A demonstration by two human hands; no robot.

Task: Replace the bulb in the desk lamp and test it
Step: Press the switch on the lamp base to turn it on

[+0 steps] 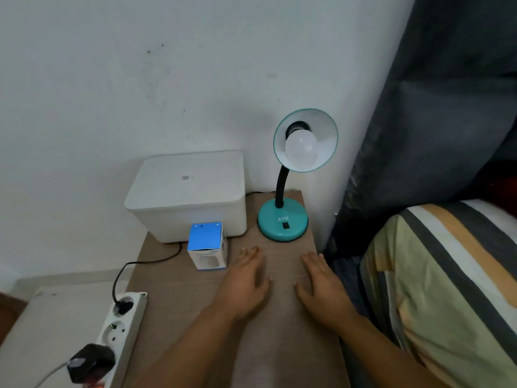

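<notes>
so both hands flat on the table point(195, 317), left hand point(246, 287) and right hand point(321, 289) holding nothing. desk lamp point(282, 219) at 12 o'clock, bulb point(301, 149) unlit in shade, bulb box point(207, 246) at 10. steady the shade with one hand, unscrew gently.

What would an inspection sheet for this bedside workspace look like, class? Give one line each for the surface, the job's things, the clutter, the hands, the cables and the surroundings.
Surface: wooden table, brown, against a white wall.
Job's things: teal lamp upright at the back right, white bulb in its shade, unlit; blue bulb box standing near the left hand.
Clutter: white lidded box at the back left.
Hands: left hand and right hand flat on the table, holding nothing.
Cables: black cord running to a plug in the power strip; a black adapter also plugged in.
Surroundings: dark curtain, striped bedding.
</notes>
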